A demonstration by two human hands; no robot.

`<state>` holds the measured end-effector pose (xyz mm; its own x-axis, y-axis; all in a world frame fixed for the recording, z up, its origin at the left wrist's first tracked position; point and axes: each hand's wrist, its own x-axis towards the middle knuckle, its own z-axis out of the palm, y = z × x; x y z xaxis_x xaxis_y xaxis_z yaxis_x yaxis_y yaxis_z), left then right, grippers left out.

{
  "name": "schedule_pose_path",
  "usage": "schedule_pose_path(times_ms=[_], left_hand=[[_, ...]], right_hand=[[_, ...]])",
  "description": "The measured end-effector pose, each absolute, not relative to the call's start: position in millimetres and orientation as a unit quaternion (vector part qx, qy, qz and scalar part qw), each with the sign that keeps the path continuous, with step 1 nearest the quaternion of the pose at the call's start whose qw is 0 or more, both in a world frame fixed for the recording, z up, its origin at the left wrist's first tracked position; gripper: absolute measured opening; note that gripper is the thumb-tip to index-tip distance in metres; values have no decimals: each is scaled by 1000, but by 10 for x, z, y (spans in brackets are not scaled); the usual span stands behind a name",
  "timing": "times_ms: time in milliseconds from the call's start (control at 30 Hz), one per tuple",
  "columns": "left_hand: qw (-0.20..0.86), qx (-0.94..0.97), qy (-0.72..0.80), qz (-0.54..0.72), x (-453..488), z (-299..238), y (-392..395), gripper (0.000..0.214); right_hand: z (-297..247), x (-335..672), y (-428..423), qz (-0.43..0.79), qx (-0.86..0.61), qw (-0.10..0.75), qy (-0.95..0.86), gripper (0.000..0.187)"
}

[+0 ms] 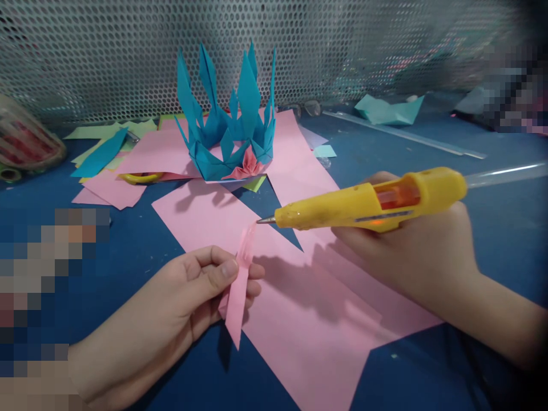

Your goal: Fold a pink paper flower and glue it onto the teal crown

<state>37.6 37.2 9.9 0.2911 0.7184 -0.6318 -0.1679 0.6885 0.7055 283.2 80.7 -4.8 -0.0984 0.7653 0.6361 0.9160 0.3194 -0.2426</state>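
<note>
The work surface is a dark blue table point(492, 228) backed by a perforated metal screen point(107, 51). Large pink sheets point(299, 331) lie spread over the middle of it, overlapping one another. Behind them stands a blue folded-paper crown point(226, 125) with tall points and a small pink paper flower point(247, 166) at its front edge. Green and blue scraps lie to its left. A clear ruler point(406, 134) and a teal folded piece point(387, 111) sit further right, near the screen.

The left hand point(192, 291) pinches a folded pink strip point(240, 285) between thumb and fingers, holding it upright just above the sheets. The right hand point(411, 251) is wrapped around a yellow glue gun point(368, 202). The nozzle points left and ends just beside the strip's top end; whether they touch cannot be told.

A yellow handle point(139, 178) peeks out from under a pink sheet, the rest of it hidden. A clear plastic object point(25, 137) is cut off by the left edge. Patches at lower left and upper right are blurred out, and what lies behind the screen is indistinct.
</note>
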Motion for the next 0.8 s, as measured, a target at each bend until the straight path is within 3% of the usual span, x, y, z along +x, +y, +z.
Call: schedule_pose_path(times_ms=[233,400,600,800], left_hand=[[758,271,519,289,358,81,372,24],[752,271,530,283,362,68,382,33],[752,252,524,310,391,87,370,37],[761,253,513,307,394,104,363,35]], right_hand=[[-51,2821,791,-151,-563,331,-742,20],[-46,2793,752,-156,-533,367,-747,20],[-77,2801,653,-52,-484,422,-765,23],[-100,2821,648,23,-452,412,-791,18]])
